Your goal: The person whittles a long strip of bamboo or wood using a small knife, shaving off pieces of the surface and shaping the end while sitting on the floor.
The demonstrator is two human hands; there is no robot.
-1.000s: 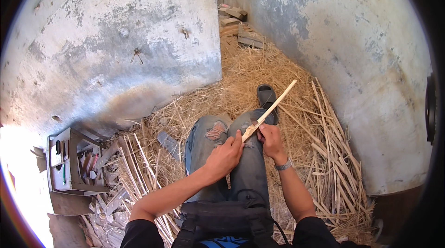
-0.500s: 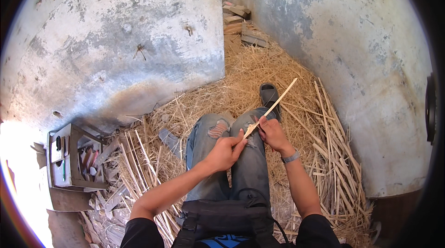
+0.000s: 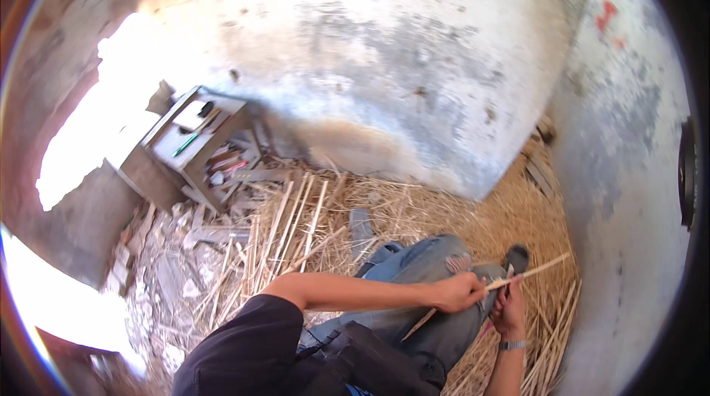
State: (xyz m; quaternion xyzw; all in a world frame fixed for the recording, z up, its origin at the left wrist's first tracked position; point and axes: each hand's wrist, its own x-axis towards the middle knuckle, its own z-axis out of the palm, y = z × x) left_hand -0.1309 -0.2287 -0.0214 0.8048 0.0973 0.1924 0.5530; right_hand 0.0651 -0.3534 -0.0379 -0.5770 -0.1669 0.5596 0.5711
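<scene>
A thin pale wooden strip [image 3: 549, 264] lies slantwise above my knees, its far end pointing to the right. My left hand [image 3: 460, 292] is closed round its near part, over the ripped jeans. Just right of it, my right hand [image 3: 508, 312] is closed on what looks like a knife [image 3: 510, 271], whose small blade shows beside the strip. A bit of red shows below this hand, perhaps the handle; the fingers hide most of the knife. The strip passes against the right hand's fingertips.
Shavings [image 3: 399, 200] cover the floor. Long wooden strips [image 3: 296, 215] lie left of my legs, and more strips [image 3: 551, 337] lie at the right wall. A small wooden stand [image 3: 196, 137] holding a green pen and other things stands at the left wall. Wood blocks [image 3: 543, 167] sit in the far corner.
My view has swung left, so the hands and legs appear farther right and lower, and the stand shows more fully. Both hands still hold the strip and knife close together.
</scene>
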